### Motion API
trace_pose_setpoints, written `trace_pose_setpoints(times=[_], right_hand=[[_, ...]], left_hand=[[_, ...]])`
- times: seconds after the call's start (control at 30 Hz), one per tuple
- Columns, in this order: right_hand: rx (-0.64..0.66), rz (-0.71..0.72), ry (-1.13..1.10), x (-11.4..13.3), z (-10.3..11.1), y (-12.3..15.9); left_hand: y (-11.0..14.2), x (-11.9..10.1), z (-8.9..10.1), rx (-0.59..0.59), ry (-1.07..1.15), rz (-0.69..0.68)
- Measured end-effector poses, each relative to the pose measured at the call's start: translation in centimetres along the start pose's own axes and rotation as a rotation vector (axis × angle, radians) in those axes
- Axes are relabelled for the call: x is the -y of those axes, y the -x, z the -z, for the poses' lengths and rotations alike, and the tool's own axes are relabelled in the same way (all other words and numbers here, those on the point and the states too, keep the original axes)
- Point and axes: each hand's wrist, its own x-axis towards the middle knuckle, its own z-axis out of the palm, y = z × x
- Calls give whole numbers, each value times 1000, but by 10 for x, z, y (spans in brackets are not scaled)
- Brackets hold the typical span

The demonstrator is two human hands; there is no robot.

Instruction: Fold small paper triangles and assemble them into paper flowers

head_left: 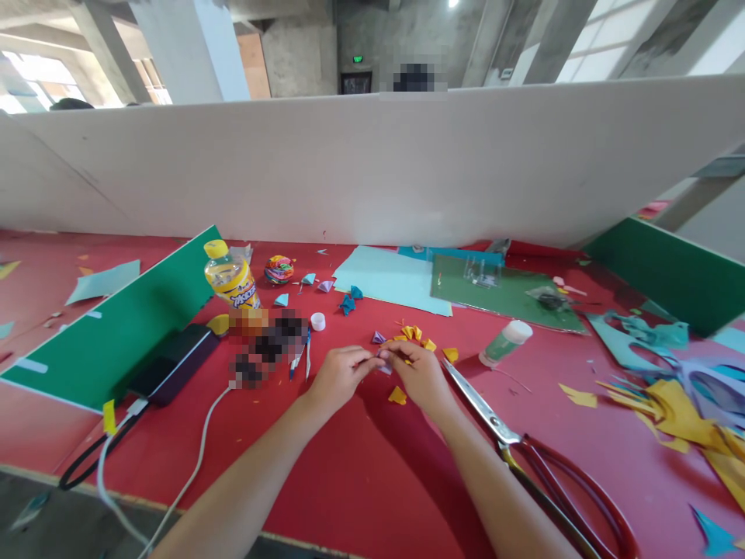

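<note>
Fingers [401, 352] pinching lilac paper [385, 369], long metal scissors [494, 423]

left hand [339, 376] and right hand [420, 378] pinch lavender paper [385, 369] above red table [343, 489].

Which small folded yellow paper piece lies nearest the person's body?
The lone small folded yellow paper piece on the near side of the fingers of the right hand; the other yellow pieces lie farther back.
</note>
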Motion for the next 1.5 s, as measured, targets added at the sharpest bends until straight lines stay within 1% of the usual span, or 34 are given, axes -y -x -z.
trace_pose_setpoints(times=[0.1,0.17,0.2,0.23,0.3,0.43,0.5,0.57,0.63,0.73,0.83,0.9,0.97,1.07,1.17,1.27,1.37,1.5], right_hand=[[-151,63,93,-4,10,-6],[-292,26,72,-7,20,-10],[-353,-6,38,-8,24,-12],[-397,-35,0,-9,28,-13],[-428,-61,-52,-10,33,-14],[-408,-50,-56,-9,34,-13],[-398,-45,-58,-7,34,-12],[-387,-40,-61,-7,35,-13],[-373,-37,-61,-7,35,-14],[-351,-34,-49,-8,34,-16],[-313,-25,-21,-10,31,-16],[-268,-8,7,-10,29,-15],[-212,18,40,-10,26,-14],[-128,61,81,-6,22,-11],[-58,109,133,-4,17,-8],[-25,148,193,-5,14,-7],[-23,162,225,-8,14,-6],[-32,135,231,-7,16,-5]], left_hand=[[-1,9,-8,-46,41,82],[-7,19,-12,-108,45,178],[-12,24,-14,-109,25,226],[-19,28,-15,-95,11,237],[-37,34,-16,-42,3,210],[-70,35,-10,157,67,137],[-79,35,-4,229,128,136],[-79,36,2,254,202,164],[-73,37,7,224,289,217],[-58,35,6,94,458,315],[-42,29,-2,-63,647,376],[-35,24,-9,-123,761,398],[-30,20,-13,-150,859,410],[-28,17,-15,-164,959,420],[-27,14,-12,-152,1037,438],[-27,11,-11,-121,1086,438],[-24,6,-12,-71,1056,406],[-20,-1,-14,-16,876,372]])
